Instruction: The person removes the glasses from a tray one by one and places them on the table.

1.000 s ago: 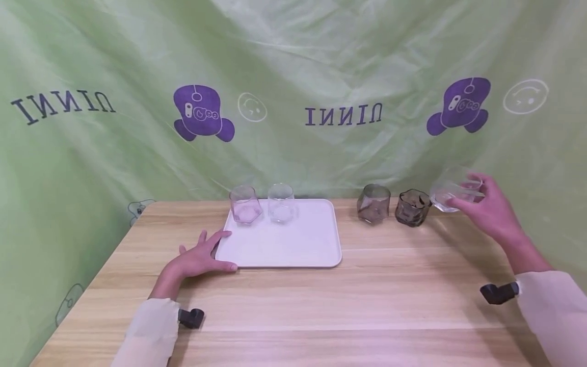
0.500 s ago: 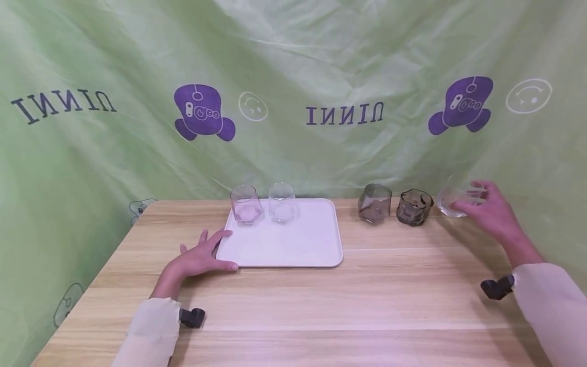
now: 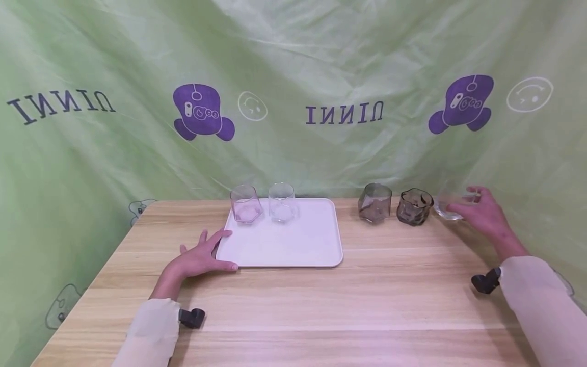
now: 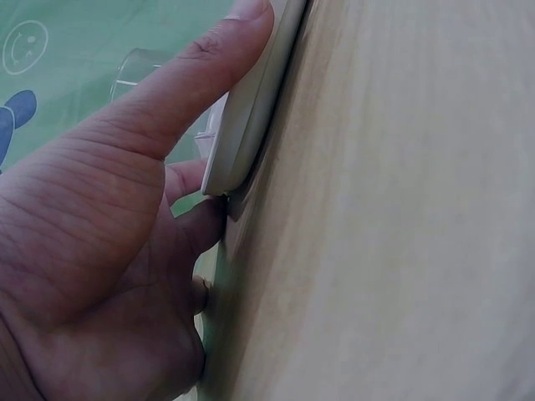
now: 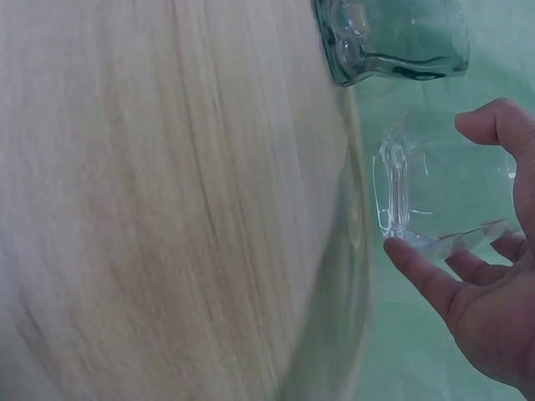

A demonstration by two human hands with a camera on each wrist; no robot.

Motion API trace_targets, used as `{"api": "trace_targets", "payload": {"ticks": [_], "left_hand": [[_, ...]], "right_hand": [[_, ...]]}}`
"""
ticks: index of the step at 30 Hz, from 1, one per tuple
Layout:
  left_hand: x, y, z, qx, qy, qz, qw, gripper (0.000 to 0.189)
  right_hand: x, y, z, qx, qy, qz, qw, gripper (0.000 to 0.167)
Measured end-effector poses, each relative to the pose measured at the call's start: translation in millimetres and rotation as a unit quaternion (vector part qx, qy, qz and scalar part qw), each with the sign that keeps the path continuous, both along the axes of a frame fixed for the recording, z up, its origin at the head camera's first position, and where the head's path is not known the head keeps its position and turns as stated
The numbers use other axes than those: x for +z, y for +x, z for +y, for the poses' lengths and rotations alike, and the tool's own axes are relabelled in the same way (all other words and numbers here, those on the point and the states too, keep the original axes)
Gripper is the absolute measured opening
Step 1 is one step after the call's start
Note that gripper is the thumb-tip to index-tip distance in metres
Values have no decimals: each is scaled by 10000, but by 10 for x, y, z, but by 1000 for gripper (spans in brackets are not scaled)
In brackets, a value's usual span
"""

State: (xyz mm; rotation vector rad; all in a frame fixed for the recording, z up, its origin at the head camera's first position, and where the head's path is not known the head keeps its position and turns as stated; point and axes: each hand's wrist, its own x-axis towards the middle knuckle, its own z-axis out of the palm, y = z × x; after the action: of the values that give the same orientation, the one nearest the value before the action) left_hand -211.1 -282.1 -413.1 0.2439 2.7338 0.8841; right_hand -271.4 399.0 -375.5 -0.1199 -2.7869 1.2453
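Note:
My left hand (image 3: 202,257) rests at the near left corner of a white tray (image 3: 298,250). Its thumb lies along the front edge and the fingers spread by the left side, also visible in the left wrist view. At the back right my right hand (image 3: 483,214) holds a clear drinking glass (image 3: 445,206), thumb on one side and fingers on the other. In the right wrist view the clear glass (image 5: 426,188) sits within the hand at the table's edge. A dark wavy glass (image 3: 414,208) stands just left of it.
On the tray's back left stand a pinkish glass (image 3: 246,206) and another clear glass (image 3: 282,204). A smoky faceted glass (image 3: 374,204) stands left of the wavy one. Behind the wooden table (image 3: 321,306) hangs a green printed curtain (image 3: 284,153).
My right hand has lowered the clear glass and shifted it slightly left, nearer the dark wavy glass. The left hand and the tray have stayed in place.

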Motion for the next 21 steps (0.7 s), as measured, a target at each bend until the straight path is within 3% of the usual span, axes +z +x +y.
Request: {"api": "trace_targets", "payload": {"ticks": [21], "left_hand": [[-7, -16, -5, 1, 57, -4, 10000, 106]], "right_hand": [[-111, -15, 109, 113, -105, -216, 9996, 111]]}}
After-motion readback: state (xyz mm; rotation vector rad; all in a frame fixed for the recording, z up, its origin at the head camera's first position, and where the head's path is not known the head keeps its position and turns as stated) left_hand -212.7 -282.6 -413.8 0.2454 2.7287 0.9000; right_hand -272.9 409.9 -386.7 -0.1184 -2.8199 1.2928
